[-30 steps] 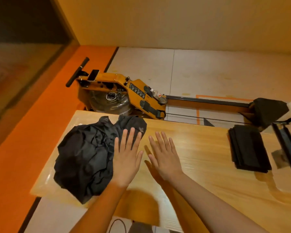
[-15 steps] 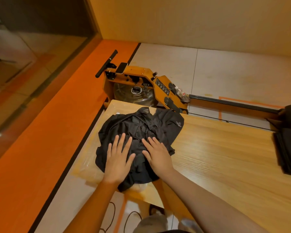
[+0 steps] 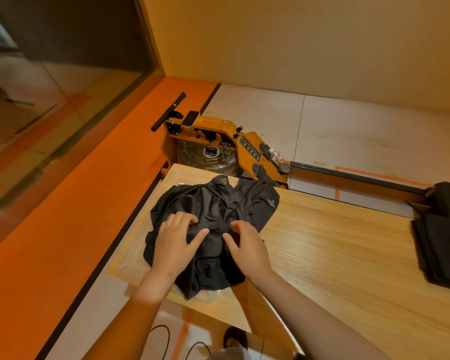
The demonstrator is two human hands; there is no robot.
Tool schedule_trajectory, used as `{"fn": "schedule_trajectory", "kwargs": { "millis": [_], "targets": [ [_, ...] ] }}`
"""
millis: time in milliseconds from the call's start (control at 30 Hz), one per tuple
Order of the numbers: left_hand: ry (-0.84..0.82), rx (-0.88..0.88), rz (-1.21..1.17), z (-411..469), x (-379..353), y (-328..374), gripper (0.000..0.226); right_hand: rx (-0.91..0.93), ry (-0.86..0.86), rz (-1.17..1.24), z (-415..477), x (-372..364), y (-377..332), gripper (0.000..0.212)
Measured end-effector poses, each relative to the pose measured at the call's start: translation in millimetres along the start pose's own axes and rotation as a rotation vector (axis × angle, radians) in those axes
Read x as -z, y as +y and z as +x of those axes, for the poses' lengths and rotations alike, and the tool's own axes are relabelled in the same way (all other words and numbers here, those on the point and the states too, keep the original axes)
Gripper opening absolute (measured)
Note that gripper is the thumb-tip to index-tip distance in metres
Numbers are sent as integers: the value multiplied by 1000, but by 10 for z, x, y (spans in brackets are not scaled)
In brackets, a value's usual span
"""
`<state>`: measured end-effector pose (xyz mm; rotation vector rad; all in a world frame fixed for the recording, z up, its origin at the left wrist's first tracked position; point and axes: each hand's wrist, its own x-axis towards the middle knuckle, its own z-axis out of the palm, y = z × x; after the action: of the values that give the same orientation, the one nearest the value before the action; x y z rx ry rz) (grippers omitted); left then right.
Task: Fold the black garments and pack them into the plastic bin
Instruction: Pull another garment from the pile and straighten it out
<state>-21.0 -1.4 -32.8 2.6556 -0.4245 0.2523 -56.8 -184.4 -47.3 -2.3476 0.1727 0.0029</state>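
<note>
Off the wooden table's [image 3: 335, 242] left end, a broad orange floor strip [image 3: 63, 229] runs along beside it. On the table's left end lies a clear plastic piece [image 3: 133, 245], glossy and flat-looking (I cannot tell if it's the bin itself or a lid).

And here's the left hand [image 3: 173, 245], coming in over the table's near edge: palm down on the cloth, thumb flung wide, fingertips hooked in and bunching black fabric. It grips the black garment heap [image 3: 218, 203], which sits crumpled on that plastic piece at the table's left end, one corner spilling over the near edge.

Beyond the table's far edge stands an orange rowing machine [image 3: 218, 127], its black pull handle [image 3: 168, 111] jutting up and left, a phone [image 3: 190, 118] resting on the frame and a round water tank [image 3: 208, 154] underneath.

Now the right hand [image 3: 247, 248], just beside the left and also down on the heap: thumb out, fingers curled under at the knuckles, pinching up a fold of the same cloth. A small pale logo [image 3: 271, 203] shows on the heap's edge nearest the table's middle. Past the far edge again, a water bottle [image 3: 277, 158] lies in the rower's holder.

Then bare wood grain across the table's middle, and at its right end a folded black stack [image 3: 439, 250], squared and flat, well apart from both hands.
</note>
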Motion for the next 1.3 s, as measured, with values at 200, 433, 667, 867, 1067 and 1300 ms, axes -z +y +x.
{"fn": "schedule_trajectory", "kwargs": {
  "millis": [200,433,667,867,1067,1300],
  "targets": [
    [-107,-51,47,422,-56,234,50,-135,58,-70,255,-67,222,67],
    [-484,-178,179,1366,-356,355,55,-166,173,-30,359,-197,413,25],
    [-487,-211,-24,1537,-452,360,5,-292,97,286,416,-62,327,21],
    [-214,-203,-289,1755,194,595,1,-271,266,520,550,217,81,21],
    [-19,-323,-336,2067,825,1017,10,-23,135,469,733,720,-419,14],
    [130,-296,-386,2174,1222,1207,10,23,472,634,885,1687,-504,19]
  ]
}}
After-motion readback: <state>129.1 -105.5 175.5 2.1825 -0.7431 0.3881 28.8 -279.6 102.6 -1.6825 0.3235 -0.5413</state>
